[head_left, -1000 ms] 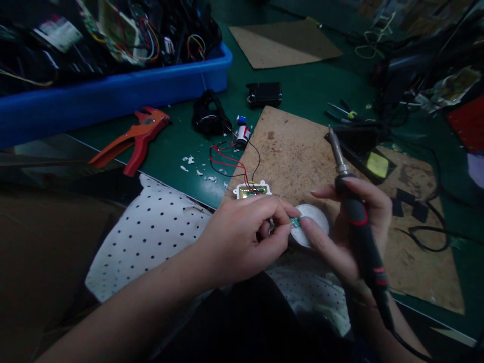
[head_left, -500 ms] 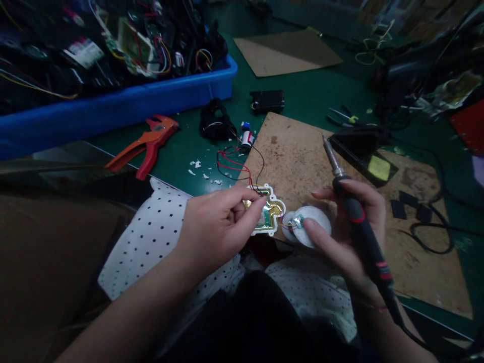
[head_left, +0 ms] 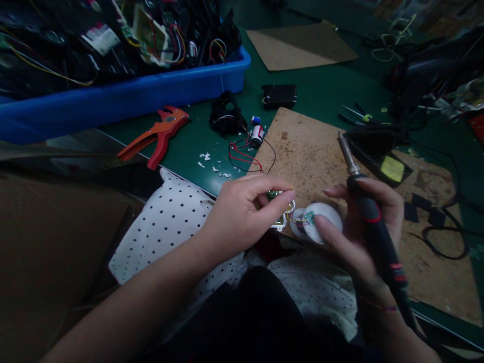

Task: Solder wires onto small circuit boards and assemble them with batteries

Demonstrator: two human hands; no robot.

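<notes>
My left hand (head_left: pixel 247 209) is closed in a pinch above the green circuit board in its white frame (head_left: pixel 279 222); a tiny yellow wire end (head_left: pixel 291 189) shows at the fingertips. The hand covers most of the board. My right hand (head_left: pixel 363 232) holds a soldering iron (head_left: pixel 368 212) between index finger and palm, its metal tip pointing up and away. The same hand's thumb presses a small green board (head_left: pixel 309 217) against a white, spool-like disc (head_left: pixel 327 222). Thin coloured wires run between the two boards.
A blue bin (head_left: pixel 159 93) of black parts and wires stands at the back left. Orange-red cutters (head_left: pixel 162 133), a battery (head_left: pixel 257 134) and a black housing (head_left: pixel 227 116) lie nearby. On the right are an iron stand with yellow sponge (head_left: pixel 392 169), pliers (head_left: pixel 357 117) and black pads (head_left: pixel 423 202).
My left hand has shifted right across the framed board, covering more of it, and a yellow wire end now shows at its fingertips. The right hand keeps its grip; the whole view has shifted slightly.
</notes>
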